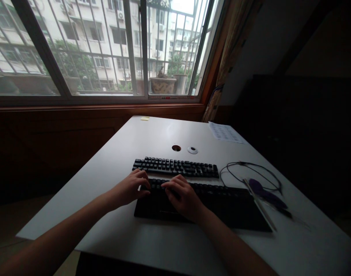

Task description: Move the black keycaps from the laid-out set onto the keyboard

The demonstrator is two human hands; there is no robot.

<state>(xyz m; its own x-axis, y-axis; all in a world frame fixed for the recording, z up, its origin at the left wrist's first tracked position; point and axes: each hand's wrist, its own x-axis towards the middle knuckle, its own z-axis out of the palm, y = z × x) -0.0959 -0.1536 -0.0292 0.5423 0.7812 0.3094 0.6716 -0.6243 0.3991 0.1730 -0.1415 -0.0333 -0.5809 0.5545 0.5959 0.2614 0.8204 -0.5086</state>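
Observation:
A black keyboard with a broad front lies on the white table before me. My left hand is at its upper left corner, thumb and fingertips bent close together over the top row; anything between them is too small to make out. Just right of it, my right hand rests over the keyboard. Its index finger reaches left to the top row, and the thumb stays apart below. Black keycaps stand in staggered rows directly behind the keyboard.
A coiled black cable lies to the right, near a purple object and a slim pale rod along the keyboard's right end. Farther back are a round table hole, a ring-shaped cover, printed paper and yellow notes.

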